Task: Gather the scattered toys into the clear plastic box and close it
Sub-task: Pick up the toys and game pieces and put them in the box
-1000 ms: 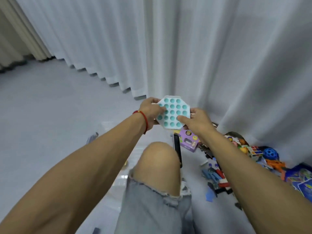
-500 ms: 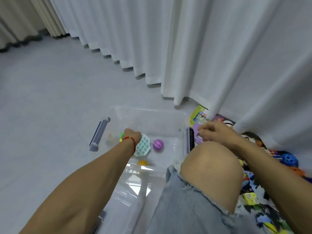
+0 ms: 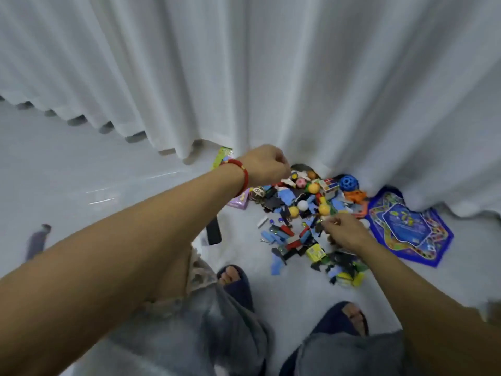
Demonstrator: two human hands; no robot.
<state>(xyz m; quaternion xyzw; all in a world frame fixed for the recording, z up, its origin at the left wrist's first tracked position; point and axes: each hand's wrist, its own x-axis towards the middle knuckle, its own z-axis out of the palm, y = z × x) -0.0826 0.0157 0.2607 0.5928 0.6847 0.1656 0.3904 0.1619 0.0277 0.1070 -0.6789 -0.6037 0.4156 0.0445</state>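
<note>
Here, work the toy pile (image 3: 311,223) at centre right of the frame, on the floor against the white curtain (image 3: 271,63). Lift the large blue game board (image 3: 406,229) flat and by itself; scoop small pieces in handfuls. The left hand (image 3: 267,165) is clenched above the pile's upper edge; whether it holds anything cannot be told. The right hand (image 3: 343,230) pinches among small pieces below an orange ball (image 3: 324,209); its catch is hidden. The clear plastic box lies mostly outside the frame, lower left.
</note>
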